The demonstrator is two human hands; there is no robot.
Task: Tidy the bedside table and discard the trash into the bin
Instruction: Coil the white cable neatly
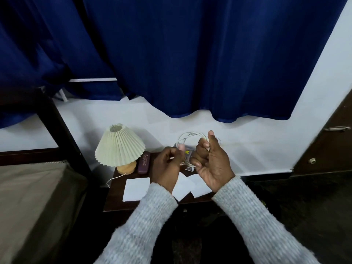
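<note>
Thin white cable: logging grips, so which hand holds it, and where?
Both hands hold the thin white coiled cable: right hand clasps the loop's right side, left hand pinches its left side.

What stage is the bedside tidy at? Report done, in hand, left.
Done: nothing clearly finished; no bin is in view. In hand: the left hand and right hand hold a coiled white cable above the bedside table. Left: white paper sheets lie loose beside the lamp and a dark case.
</note>
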